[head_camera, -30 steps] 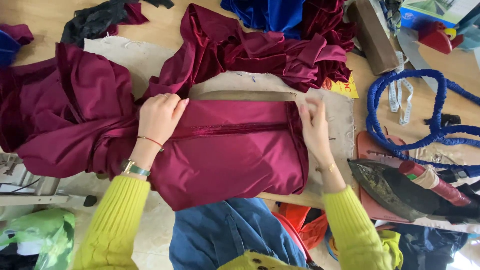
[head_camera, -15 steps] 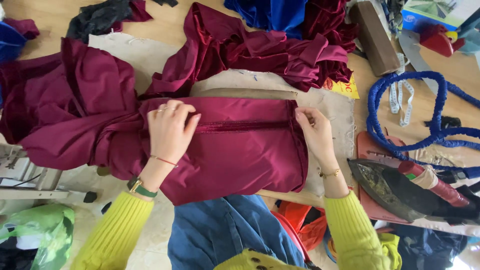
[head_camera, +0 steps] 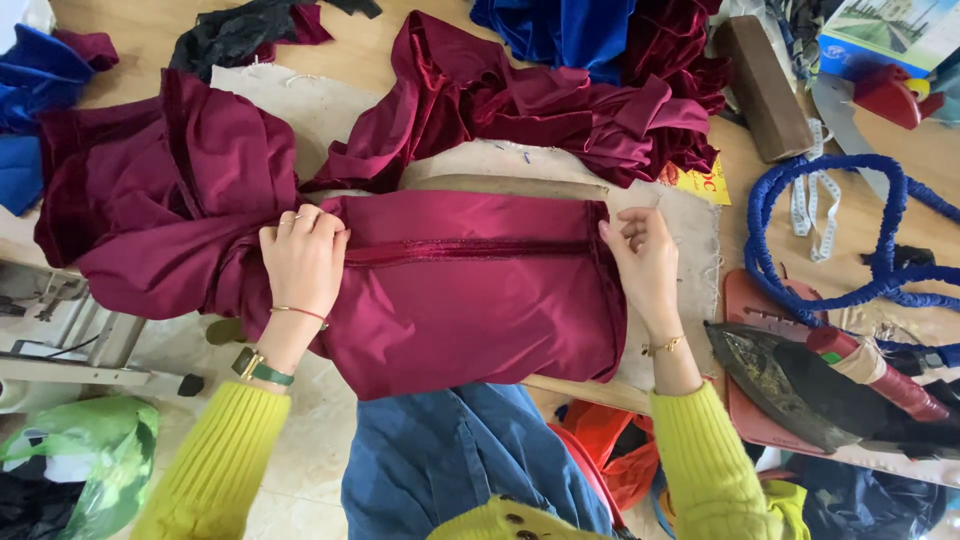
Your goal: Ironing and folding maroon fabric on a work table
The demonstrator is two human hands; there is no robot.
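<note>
A maroon satin garment [head_camera: 470, 300] lies stretched across a padded ironing board [head_camera: 670, 210], with a pressed seam running left to right along its middle. My left hand [head_camera: 300, 258] grips the bunched cloth at the left end of the seam. My right hand [head_camera: 642, 262] pinches the right end of the seam, at the cloth's edge. Both arms wear yellow knit sleeves. More of the same maroon cloth hangs off to the left [head_camera: 150, 200].
A dark iron [head_camera: 790, 385] rests on a red tray [head_camera: 750, 310] at the right. Blue hose [head_camera: 880, 230], a measuring tape [head_camera: 815, 215], a wooden block [head_camera: 765, 90] and crumpled maroon velvet [head_camera: 560, 100] lie beyond. A sewing machine [head_camera: 60, 340] stands at left.
My left hand slid left along the seam and closed on the bunched cloth. My right hand dropped slightly and pinched the seam's right end, pulling the cloth taut.
</note>
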